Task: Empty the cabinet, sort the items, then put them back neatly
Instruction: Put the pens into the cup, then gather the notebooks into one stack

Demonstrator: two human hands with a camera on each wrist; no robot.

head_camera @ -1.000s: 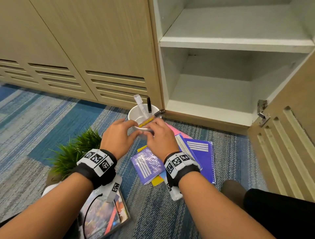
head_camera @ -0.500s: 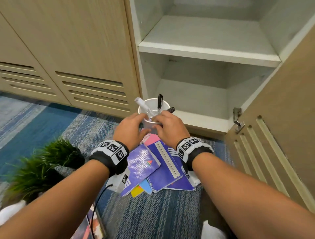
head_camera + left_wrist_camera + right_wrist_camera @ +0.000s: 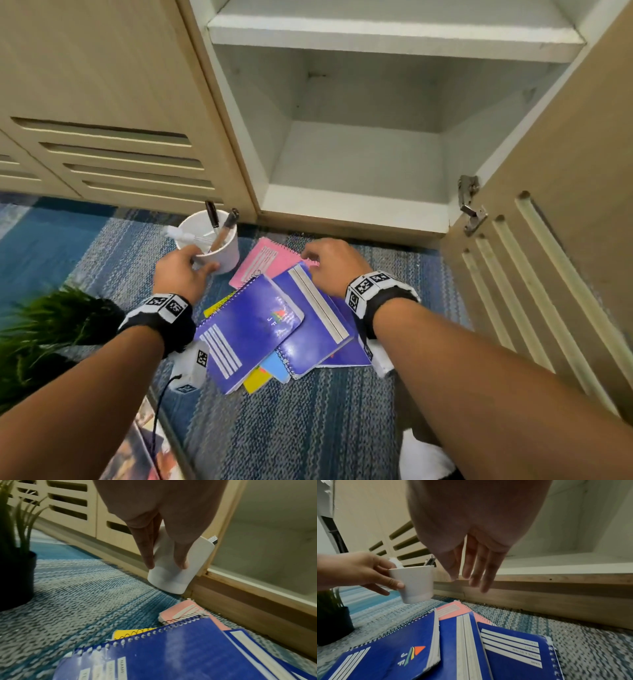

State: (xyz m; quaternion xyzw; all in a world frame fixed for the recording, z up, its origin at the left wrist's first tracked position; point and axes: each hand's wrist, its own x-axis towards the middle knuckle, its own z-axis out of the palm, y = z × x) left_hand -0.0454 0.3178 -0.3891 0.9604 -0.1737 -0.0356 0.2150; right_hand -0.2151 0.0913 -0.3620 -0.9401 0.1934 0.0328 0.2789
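My left hand (image 3: 186, 270) (image 3: 368, 574) grips a white cup (image 3: 214, 240) (image 3: 173, 566) (image 3: 414, 582) with pens and a marker (image 3: 219, 226) standing in it, tilted just above the carpet left of the open cabinet (image 3: 356, 164). My right hand (image 3: 329, 260) (image 3: 471, 566) hovers with relaxed fingers, holding nothing, over a loose pile of notebooks on the carpet. The pile holds blue spiral notebooks (image 3: 253, 325) (image 3: 171, 653) (image 3: 388, 653), a pink one (image 3: 267, 257) (image 3: 450, 609) and yellow ones (image 3: 257, 380) (image 3: 128, 632) underneath. Both cabinet shelves (image 3: 387, 31) are bare.
A green plant in a dark pot (image 3: 44, 335) (image 3: 15, 574) stands on the carpet at the left. The open cabinet door (image 3: 555, 240) with slats and a hinge (image 3: 471, 205) hangs at the right. Magazines (image 3: 137, 452) lie at the lower left. Closed slatted doors (image 3: 102, 137) line the left.
My right hand has let go of the cup and moved right over the notebooks. My left hand alone now holds the cup, carried left of the cabinet opening.
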